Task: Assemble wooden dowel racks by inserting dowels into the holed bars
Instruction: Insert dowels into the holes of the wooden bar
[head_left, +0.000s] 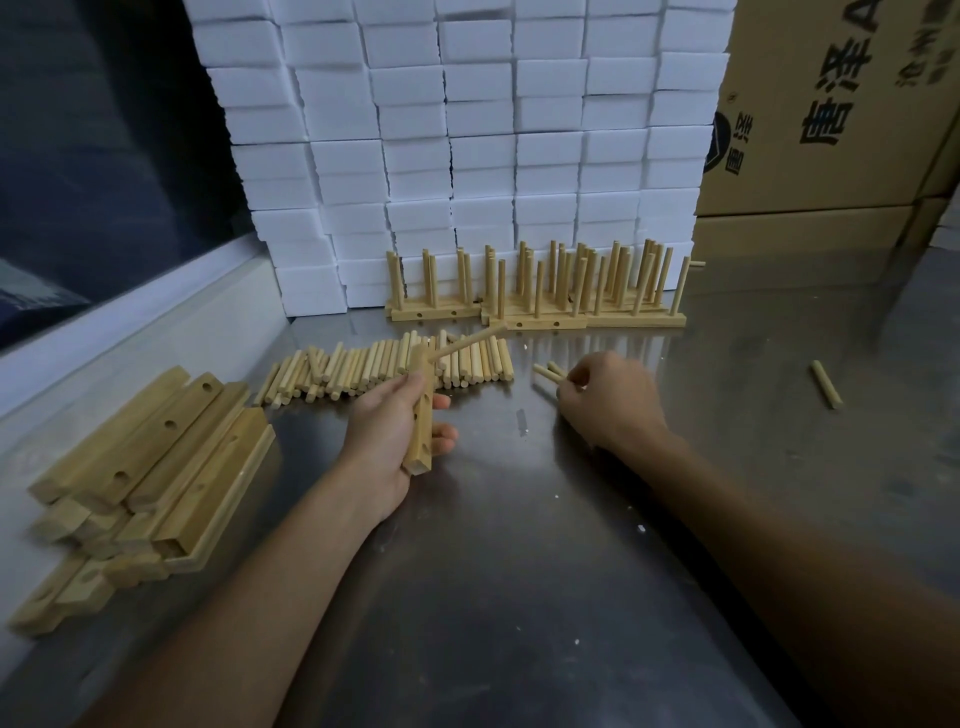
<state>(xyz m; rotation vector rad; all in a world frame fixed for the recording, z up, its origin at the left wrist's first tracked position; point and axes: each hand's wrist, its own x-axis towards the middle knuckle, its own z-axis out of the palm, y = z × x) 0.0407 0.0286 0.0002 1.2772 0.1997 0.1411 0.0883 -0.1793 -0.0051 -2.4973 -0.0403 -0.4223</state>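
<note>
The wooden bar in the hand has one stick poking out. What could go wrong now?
The holed bar is held in the air by the left hand, so the one fitted dowel, which leans sideways, might work loose or jam crooked. The right hand pinches several dowels at once; one could slip and roll away, like the stray dowel lying apart on the steel table.

Bare forearms, sleeveless to frame edge, no gloves
</note>
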